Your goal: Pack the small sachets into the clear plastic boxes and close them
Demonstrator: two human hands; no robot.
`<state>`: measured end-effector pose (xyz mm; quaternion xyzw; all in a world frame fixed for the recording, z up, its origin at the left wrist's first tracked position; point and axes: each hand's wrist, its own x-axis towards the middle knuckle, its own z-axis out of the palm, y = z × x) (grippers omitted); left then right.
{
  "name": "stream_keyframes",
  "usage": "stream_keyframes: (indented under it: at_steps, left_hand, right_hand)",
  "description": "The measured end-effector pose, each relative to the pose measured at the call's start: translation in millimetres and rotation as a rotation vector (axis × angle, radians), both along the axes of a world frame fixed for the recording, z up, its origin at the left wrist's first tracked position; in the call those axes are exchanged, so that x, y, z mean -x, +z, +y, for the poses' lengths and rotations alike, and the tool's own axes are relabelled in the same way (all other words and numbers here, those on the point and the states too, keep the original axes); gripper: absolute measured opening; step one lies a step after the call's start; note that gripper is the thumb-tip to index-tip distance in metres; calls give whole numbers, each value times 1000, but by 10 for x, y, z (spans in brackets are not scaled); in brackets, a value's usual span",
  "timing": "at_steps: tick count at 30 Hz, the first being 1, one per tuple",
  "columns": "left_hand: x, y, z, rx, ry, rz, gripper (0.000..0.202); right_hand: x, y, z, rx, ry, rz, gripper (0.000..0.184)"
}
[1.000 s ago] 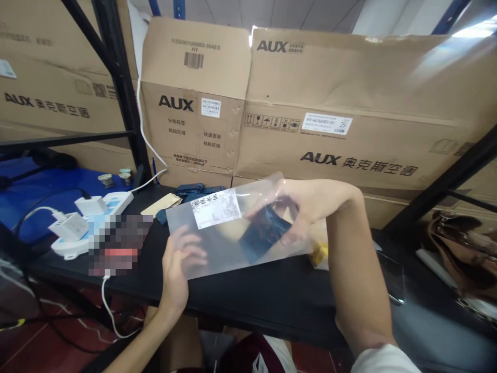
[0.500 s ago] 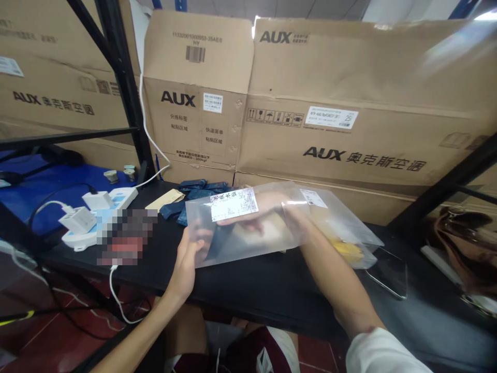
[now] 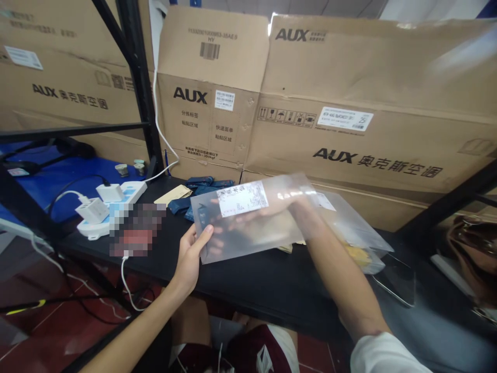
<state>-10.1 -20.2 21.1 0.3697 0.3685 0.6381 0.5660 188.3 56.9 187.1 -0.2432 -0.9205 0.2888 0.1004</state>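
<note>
A frosted plastic bag [image 3: 256,238] with a white printed label [image 3: 244,198] is held tilted above the table. My left hand [image 3: 193,248] grips its left end, thumb in front and fingers behind. Through the cloudy plastic my right hand [image 3: 280,201] shows inside the bag, having entered from the right end. Its blurred fingers look stretched out toward the left, with nothing clear in them. Several dark blue packets [image 3: 186,202] lie behind the bag, partly hidden. Another clear bag [image 3: 355,223] with yellow contents [image 3: 357,255] rests to the right.
On the black table [image 3: 240,285] a phone [image 3: 398,282] lies at right, near a brown bag [image 3: 471,243]. A power strip [image 3: 134,194] with plugs and a blurred-out object [image 3: 135,230] on a white cable are at left. Large cardboard boxes [image 3: 217,62] stand behind.
My right hand has moved further into the bag, its fingers now showing closer to the left end. The camera view has shifted slightly, so everything sits a little further right.
</note>
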Motion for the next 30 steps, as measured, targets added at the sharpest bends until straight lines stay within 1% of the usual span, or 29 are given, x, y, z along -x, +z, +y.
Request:
stream_keyframes:
  at_steps: [2,3,4,6,8,9,10,11,12,14,16,18,19,20,22,23,25,27,30]
  left_hand:
    - [31,42,35,23,132,-92,60]
    - [64,75,59,37,193,-136,59]
    - [110,118,83,45,249,-177,58]
    - [237,232,124,31,349,-248,51]
    - [390,367,145,-38,451,-312,43]
    - [467,432,148,-77,472,-325,39]
    - [537,490,149,-116,505,-333,36]
    - [599,537,149,-151,525,-333,33]
    - [648,570,149,-176,534,-327,30]
    - [709,597,154,-194,543,-313,28]
    - [720,584,168,-178,546,-307,29]
    - [692,554,184,-154,551,-305,31]
    - [670,537,193,-146,550,-300,32]
    - [644,521,201,-142,547,-291,33]
    - [590,486,217,-142,532,-269,33]
    - [566,465,225,-145,520,-258,33]
    - [524,415,241,-159,491,-234,31]
    - [494,355,260,-184,466,-206,31]
    - [461,266,282,-224,470,-170,37]
  right_hand:
    - [-184,143,-30,165,-23,19,24]
    - [-293,212,-30,203,-56,50,27]
    - [-401,270,-14,167,-141,142,28]
    - [-583,327,66,-25,-379,442,23]
    - [-663,294,187,-237,-624,748,12]
    - [-649,247,246,-309,-705,824,9]
    - [-595,183,295,-352,-742,831,7]
    - [-502,102,331,-378,-730,773,6]
    - [-372,4,351,-389,-673,671,7]
    - [-36,-249,354,-405,-466,432,15]
    - [325,-571,334,-480,-250,224,35]
    - [620,-918,324,-538,-91,-8,53]
    - [723,-1077,328,-545,-35,-128,63]
    - [795,-1217,335,-557,-13,-229,72]
    - [860,-1412,350,-582,-12,-339,78]
    - [867,-1465,347,-601,-25,-355,77]
    - [868,-1496,308,-639,-49,-345,70]
    - [876,-1461,225,-661,-57,-304,67]
    - [890,-1373,80,-667,20,-183,67]
